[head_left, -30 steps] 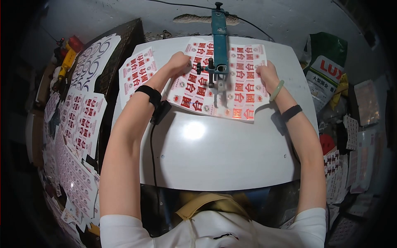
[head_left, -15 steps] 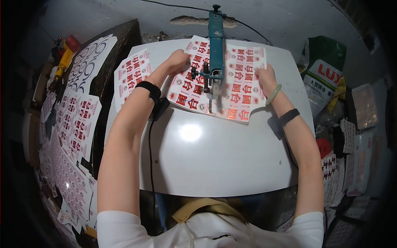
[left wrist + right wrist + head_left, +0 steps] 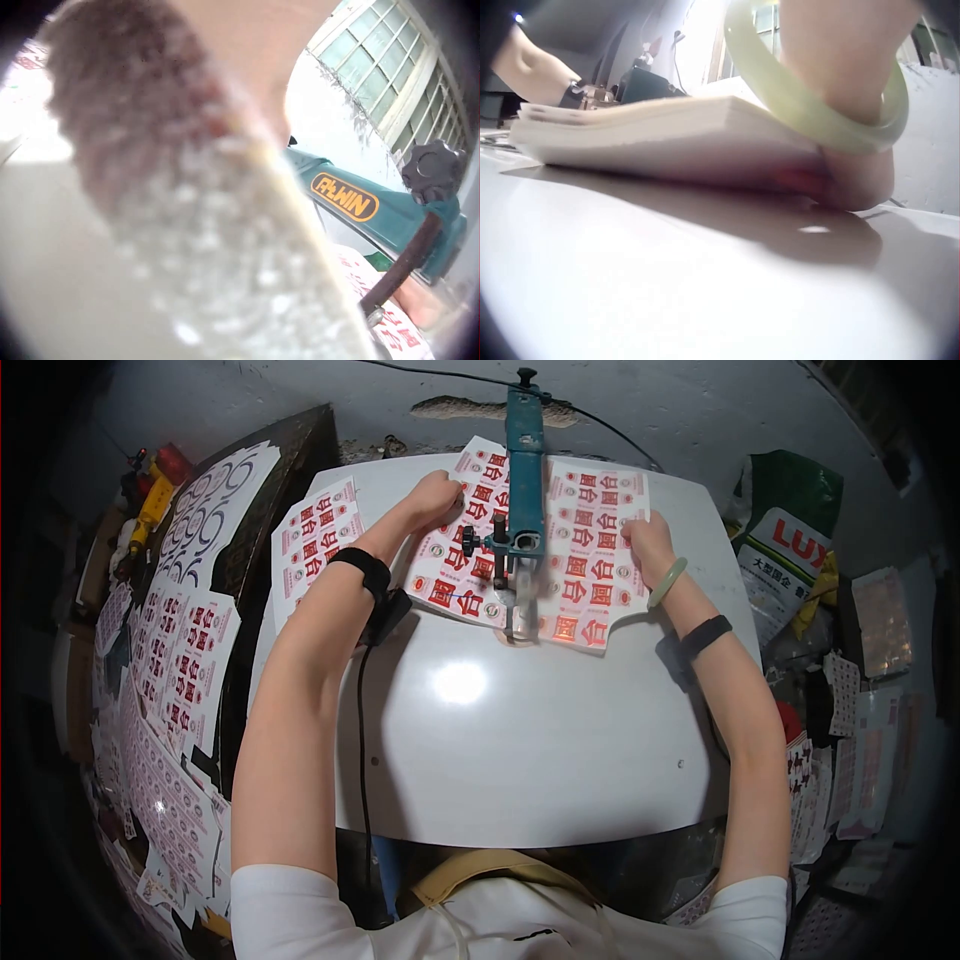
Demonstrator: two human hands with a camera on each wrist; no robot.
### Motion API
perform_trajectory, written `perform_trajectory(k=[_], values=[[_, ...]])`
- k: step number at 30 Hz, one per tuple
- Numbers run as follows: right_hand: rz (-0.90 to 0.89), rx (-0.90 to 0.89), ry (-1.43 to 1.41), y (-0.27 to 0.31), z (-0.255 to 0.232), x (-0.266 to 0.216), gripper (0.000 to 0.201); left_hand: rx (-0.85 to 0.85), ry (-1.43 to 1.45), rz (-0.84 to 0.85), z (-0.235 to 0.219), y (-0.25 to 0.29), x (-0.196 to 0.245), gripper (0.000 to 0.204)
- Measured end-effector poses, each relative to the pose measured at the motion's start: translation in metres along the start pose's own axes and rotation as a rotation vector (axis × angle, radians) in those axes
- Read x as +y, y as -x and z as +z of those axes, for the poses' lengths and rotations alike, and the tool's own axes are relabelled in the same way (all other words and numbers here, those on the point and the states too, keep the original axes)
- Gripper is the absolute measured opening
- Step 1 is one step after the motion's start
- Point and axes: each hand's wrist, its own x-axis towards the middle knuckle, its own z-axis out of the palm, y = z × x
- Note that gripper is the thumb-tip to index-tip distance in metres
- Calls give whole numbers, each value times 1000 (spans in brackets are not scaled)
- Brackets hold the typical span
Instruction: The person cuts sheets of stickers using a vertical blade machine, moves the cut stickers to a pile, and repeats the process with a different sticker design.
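A stack of printed sheets (image 3: 585, 560) with red characters lies under the teal arm of a scroll saw (image 3: 525, 470). At the stack's far left edge, my left hand (image 3: 437, 500) grips it with curled fingers. The right hand (image 3: 652, 550), with a pale green bangle (image 3: 668, 583) at its wrist, holds the right edge. In the right wrist view the stack (image 3: 667, 142) is thick and its near edge stands slightly above the white table (image 3: 667, 292). The saw's lower end (image 3: 515, 622) meets the stack's near edge. A blurred dark and pale shape fills much of the left wrist view.
Another printed sheet (image 3: 318, 540) lies left of the stack. More printed sheets (image 3: 180, 660) are spread beyond the table's left side. A green and white bag (image 3: 785, 550) stands at the right. One black cable (image 3: 363, 760) runs down from the left wrist.
The stack has slid slightly away from the body under the saw arm, and a round brown patch of table now shows at the saw's lower end. Both hands keep their hold.
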Motion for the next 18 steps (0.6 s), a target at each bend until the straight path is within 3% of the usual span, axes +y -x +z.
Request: perform_trajectory(k=[8,14,16,18], values=[[-14,-50,-116,-6,4,-8,25,17,12,9,-2,-8,-5,28],[29,-176,-91,-48,3,13,27,47,-38,-29,-5,-7,-2,38],[13,-125,-134,-48,10,7,28,96,7,20,-1,-26,-22,30],[-15,-87,-190,-66,15,3,30,29,2,-74,-10,-29,-15,33]])
